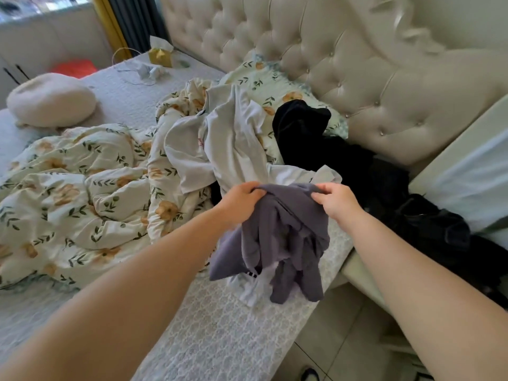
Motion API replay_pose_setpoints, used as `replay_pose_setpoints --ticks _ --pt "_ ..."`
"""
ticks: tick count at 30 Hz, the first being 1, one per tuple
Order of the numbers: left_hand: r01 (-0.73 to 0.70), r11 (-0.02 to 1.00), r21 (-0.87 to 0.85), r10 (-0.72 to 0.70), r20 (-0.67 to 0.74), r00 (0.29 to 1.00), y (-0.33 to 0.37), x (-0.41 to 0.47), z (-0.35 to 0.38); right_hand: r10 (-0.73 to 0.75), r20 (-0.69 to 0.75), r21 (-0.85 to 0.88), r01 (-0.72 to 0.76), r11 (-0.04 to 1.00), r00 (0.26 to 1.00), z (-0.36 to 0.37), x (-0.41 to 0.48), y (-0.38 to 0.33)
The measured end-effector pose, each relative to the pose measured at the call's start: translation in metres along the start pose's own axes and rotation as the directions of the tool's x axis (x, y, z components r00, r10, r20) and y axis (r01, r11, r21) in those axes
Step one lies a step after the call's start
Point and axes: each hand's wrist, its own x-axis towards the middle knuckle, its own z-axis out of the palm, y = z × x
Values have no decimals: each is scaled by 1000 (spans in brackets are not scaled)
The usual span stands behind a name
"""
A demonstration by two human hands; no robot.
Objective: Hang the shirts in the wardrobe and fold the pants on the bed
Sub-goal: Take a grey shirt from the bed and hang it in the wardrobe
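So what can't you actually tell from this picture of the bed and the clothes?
Head view only:
- The grey garment, gripped by the left hand and the right hand, hangs bunched: shirt or pants, unclear.
- Black clothes: too dark to count the pieces.
- White clothes: their tangled folds hide how many there are.
- Dark object on the floor: cut off by the bottom edge.

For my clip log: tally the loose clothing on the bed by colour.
Purple-grey garment: 1
White heap, pieces not separable: 1
Black heap, pieces not separable: 1
Total: 3 colour groups
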Motion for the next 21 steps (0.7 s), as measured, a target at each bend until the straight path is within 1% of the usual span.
replay_pose_setpoints --ticks 1,3,5,7,8,9,10,12,13,14,15,16,17,18,19,21 --pt "27 999 -28 -27 18 999 7 1 4 3 -8 25 -2 1000 1000 1 -4 5" --pt "69 994 -82 -67 26 997 14 1 11 -52 -18 86 53 995 999 6 -15 12" --pt "81 985 -154 -83 -7 997 18 -1 18 -187 -60 66 191 979 981 16 -28 14" --pt "99 970 -222 -110 -37 993 22 -2 23 -335 -39 -58 332 941 942 27 -39 16" --pt "109 963 -247 -121 -36 992 23 -2 24 -375 5 -144 372 917 927 32 -41 18" --pt "117 957 -264 -130 -32 991 22 -1 25 -382 48 -227 383 896 923 35 -41 19" --pt "128 952 -280 -140 -24 990 21 -1 23 -369 75 -284 374 883 926 36 -39 18" --pt "149 933 -328 -165 -20 986 16 0 15 -343 80 -289 351 891 936 32 -34 14" --pt "161 920 -358 -183 -30 983 12 0 9 -341 43 -271 340 900 939 27 -30 12" --pt "172 909 -380 -206 -50 977 7 1 2 -323 -27 -227 308 924 946 20 -25 8" --pt "184 902 -391 -234 -84 969 2 1 -5 -266 -125 -131 249 959 956 10 -19 5" --pt "198 900 -389 -267 -134 954 -4 1 -12 -178 -217 14 185 983 960 -2 -12 2" --pt "211 902 -376 -299 -192 935 -10 2 -18 -76 -279 165 126 978 957 -14 -6 -1" --pt "226 910 -348 -321 -246 914 -16 2 -23 6 -307 270 81 959 952 -26 0 -3" --pt "243 919 -309 -334 -288 897 -21 1 -28 58 -315 312 46 949 947 -37 5 -2" --pt "272 928 -254 -349 -337 875 -29 -1 -35 106 -321 349 13 937 941 -53 13 0"
